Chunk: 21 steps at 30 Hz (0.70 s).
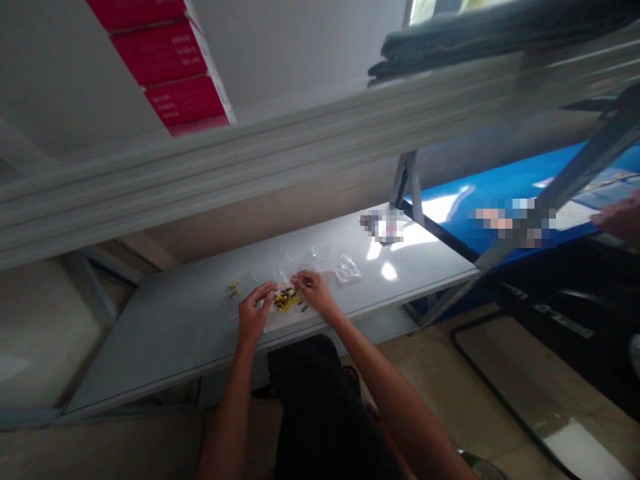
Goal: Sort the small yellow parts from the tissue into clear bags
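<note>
On the grey shelf lies a pile of small yellow and dark brown pieces (287,300), too small to name, on a pale sheet or bag. At its left edge, my left hand (254,312) has thumb and fingers drawn together. My right hand (313,291) is closed in a pinch just above the pile's right side. A clear plastic bag (283,275) shows between my fingertips, and both hands seem to grip its edge. Left of my left hand is a clear bag with a few yellow pieces (234,285). Another clear plastic bag (347,268) lies to the right.
A blurred item (384,227) sits toward the shelf's right end. Above runs an upper shelf (250,157) bearing red boxes (187,99) and dark folded cloth (450,50). Metal posts (555,193) stand at right, before a blue table (445,193) and another person's hand (620,217).
</note>
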Each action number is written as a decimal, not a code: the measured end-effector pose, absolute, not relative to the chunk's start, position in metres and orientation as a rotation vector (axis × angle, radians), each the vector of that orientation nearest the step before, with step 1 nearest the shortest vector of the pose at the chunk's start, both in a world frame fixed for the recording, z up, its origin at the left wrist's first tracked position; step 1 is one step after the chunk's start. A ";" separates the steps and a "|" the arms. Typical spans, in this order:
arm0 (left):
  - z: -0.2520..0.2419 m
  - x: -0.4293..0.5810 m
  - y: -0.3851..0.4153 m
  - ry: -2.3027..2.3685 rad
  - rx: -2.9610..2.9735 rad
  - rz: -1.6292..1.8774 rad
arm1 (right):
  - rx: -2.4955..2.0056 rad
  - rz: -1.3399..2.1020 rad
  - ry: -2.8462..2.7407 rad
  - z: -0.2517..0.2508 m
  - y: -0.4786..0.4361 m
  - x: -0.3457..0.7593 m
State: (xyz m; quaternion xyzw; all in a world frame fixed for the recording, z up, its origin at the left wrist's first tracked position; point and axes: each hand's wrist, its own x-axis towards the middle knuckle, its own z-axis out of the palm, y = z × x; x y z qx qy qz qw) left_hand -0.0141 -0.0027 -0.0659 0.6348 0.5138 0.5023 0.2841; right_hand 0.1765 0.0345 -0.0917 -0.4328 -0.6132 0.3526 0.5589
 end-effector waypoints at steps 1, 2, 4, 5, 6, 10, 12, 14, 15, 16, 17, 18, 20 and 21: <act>-0.067 -0.018 -0.001 1.420 1.713 1.381 | -1.037 0.812 -1.377 -0.090 0.033 0.177; -0.069 -0.025 0.001 1.485 1.739 1.416 | -1.058 0.783 -1.287 -0.088 0.031 0.178; -0.074 -0.042 0.005 1.661 1.825 1.467 | -1.127 0.711 -1.071 -0.084 0.028 0.182; -0.078 -0.052 0.006 1.750 1.858 1.460 | -1.175 0.674 -0.965 -0.083 0.026 0.184; -0.081 -0.062 0.006 1.812 1.889 1.445 | -1.226 0.637 -0.874 -0.082 0.025 0.186; -0.091 -0.090 0.003 1.857 1.959 1.343 | -1.305 0.502 -0.761 -0.078 0.021 0.189; -0.093 -0.095 0.001 1.842 1.916 1.348 | -1.290 0.424 -0.836 -0.076 0.017 0.187; -0.094 -0.096 -0.001 1.850 1.833 1.386 | -1.273 0.385 -0.983 -0.074 0.009 0.178; -0.094 -0.097 -0.001 1.851 1.781 1.405 | -1.257 0.395 -1.077 -0.073 0.005 0.171; -0.094 -0.097 -0.002 1.842 1.718 1.426 | -1.234 0.428 -1.184 -0.072 0.000 0.162; -0.095 -0.098 -0.003 1.826 1.641 1.458 | -1.207 0.476 -1.287 -0.071 -0.005 0.150; -0.095 -0.098 -0.004 1.800 1.553 1.505 | -1.180 0.532 -1.389 -0.070 -0.010 0.137; -0.094 -0.100 -0.007 1.727 1.388 1.626 | -1.161 0.638 -1.558 -0.071 -0.016 0.104; -0.093 -0.101 -0.009 1.691 1.336 1.677 | -1.153 0.695 -1.625 -0.072 -0.017 0.088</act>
